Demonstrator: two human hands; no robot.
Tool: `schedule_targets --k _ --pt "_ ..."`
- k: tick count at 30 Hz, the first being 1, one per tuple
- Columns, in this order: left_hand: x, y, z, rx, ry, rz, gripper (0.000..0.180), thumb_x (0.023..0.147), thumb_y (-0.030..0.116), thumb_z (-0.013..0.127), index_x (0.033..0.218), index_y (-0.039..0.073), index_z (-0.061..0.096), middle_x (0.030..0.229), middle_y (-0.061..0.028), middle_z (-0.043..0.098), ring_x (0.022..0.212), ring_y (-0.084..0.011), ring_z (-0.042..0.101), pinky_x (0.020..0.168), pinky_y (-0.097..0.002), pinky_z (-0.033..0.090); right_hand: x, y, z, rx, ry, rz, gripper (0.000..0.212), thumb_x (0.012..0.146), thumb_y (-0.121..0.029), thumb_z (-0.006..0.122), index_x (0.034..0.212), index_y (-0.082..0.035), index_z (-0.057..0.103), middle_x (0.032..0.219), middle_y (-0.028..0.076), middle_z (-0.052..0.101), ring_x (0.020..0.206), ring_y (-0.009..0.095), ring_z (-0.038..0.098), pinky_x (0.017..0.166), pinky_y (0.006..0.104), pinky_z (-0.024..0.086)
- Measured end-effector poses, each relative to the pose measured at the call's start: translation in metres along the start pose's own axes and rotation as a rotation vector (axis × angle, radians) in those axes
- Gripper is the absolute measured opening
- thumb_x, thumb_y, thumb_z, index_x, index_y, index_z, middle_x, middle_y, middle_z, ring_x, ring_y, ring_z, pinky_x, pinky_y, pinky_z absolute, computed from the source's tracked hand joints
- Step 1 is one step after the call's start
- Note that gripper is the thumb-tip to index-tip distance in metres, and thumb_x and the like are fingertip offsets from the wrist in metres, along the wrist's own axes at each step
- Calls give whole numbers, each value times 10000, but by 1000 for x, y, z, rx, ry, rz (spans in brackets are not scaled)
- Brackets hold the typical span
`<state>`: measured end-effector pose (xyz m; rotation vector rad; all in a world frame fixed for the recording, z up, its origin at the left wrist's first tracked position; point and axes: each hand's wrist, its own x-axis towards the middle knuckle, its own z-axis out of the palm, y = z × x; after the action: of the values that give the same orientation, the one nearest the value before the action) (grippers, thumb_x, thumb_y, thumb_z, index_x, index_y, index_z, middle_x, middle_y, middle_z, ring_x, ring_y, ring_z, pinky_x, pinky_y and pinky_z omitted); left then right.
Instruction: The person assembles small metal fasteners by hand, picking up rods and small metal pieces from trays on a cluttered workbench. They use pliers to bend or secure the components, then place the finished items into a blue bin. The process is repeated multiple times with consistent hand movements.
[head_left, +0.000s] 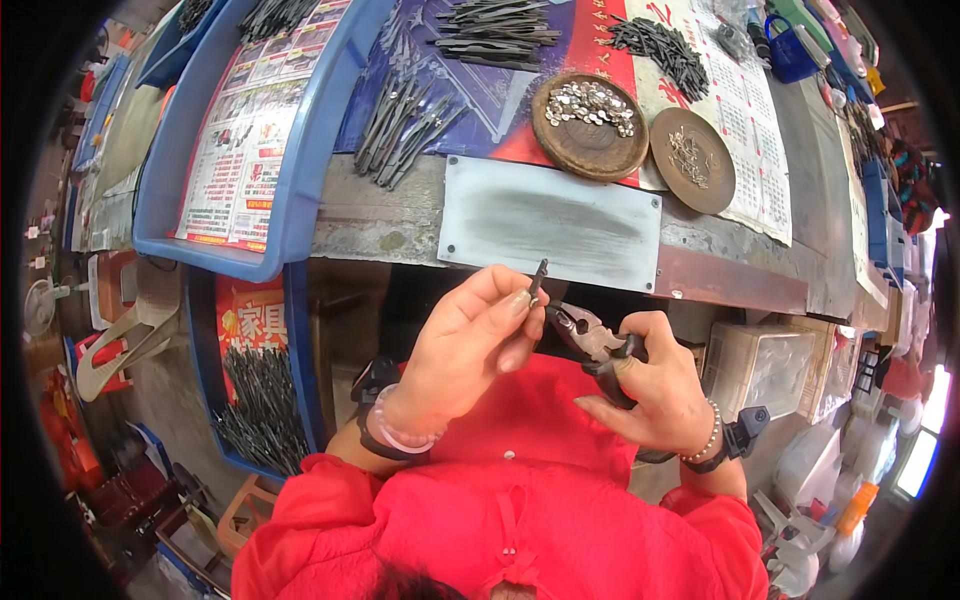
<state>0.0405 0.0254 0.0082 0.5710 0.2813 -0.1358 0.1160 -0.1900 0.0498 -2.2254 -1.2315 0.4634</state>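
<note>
My left hand (462, 350) pinches a small, slim dark metal piece (540, 274) between thumb and fingers, its tip pointing up. My right hand (662, 388) is wrapped round the dark handles of a pair of pliers (590, 336). The pliers' jaws lie close beside the left fingertips; whether they touch the piece I cannot tell. Just beyond both hands is a whitish plate (550, 215) with a dark smear, screwed to the bench edge. Past it stand a round wooden dish (560, 150) of shiny silvery bits and a brown plate (712, 192) with tiny metal parts.
Bundles of dark metal strips (405, 130) lie on the bench, with more strips (495, 32) and a heap of short dark pieces (660, 55) behind. A large blue tray (285, 190) stands left; a lower blue bin (298, 350) holds many dark strips. A clear plastic box (760, 365) sits right.
</note>
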Motion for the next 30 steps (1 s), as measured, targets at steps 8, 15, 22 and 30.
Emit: schedule_targets --k 8,15,22,30 --pt "-2 5 -4 91 27 -7 124 996 153 509 1014 35 544 837 -37 573 605 -76 454 542 -189 342 4 -2 -1 -141 -48 -15 458 646 -290 818 1045 -114 677 1063 168 493 878 305 557 697 376 490" --pt "-1 4 -5 166 51 1 106 970 139 557 1000 38 546 900 -37 577 589 -104 489 539 -218 392 6 1 -6 -177 -47 -44 450 651 -283 808 1047 -115 675 1057 158 479 889 294 536 709 372 478" --pt "3 5 -4 254 51 -8 101 967 125 559 991 28 543 885 -35 562 593 -99 492 546 -211 406 5 5 -8 -209 -76 -57 453 654 -273 799 1055 -106 670 1046 136 462 895 285 509 731 368 471" --pt "4 7 0 424 12 -6 103 972 131 561 968 29 546 734 24 537 596 -36 472 543 -179 365 3 7 -5 -251 -67 -48 409 635 -248 791 1001 -104 679 1021 136 474 859 279 517 695 372 473"
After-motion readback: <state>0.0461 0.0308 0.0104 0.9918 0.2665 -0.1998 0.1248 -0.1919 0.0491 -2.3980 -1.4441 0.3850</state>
